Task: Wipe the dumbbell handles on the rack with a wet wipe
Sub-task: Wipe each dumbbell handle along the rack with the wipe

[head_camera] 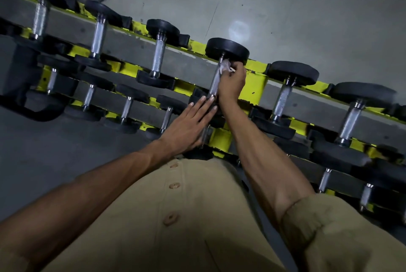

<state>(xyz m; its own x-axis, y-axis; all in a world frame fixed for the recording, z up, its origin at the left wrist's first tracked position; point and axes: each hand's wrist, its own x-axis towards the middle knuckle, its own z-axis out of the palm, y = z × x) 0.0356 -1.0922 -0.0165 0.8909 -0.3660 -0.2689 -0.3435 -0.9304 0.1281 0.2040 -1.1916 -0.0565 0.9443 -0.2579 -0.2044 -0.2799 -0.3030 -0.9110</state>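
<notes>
A yellow rack (252,87) holds rows of black dumbbells with knurled steel handles. My right hand (232,82) grips a crumpled white wet wipe (225,66) against the top of one upper-row handle (214,83), just below its black far head (227,50). My left hand (189,127) lies flat with straight fingers on that dumbbell's near black head, whose surface is mostly hidden under the hand. A lower-row handle (206,134) shows just beside my left palm.
More dumbbells sit left (158,56) and right (282,100) on the upper row, with smaller ones on the lower rows (127,108). Grey concrete floor (307,7) lies beyond the rack. My tan buttoned shirt (186,216) fills the lower frame.
</notes>
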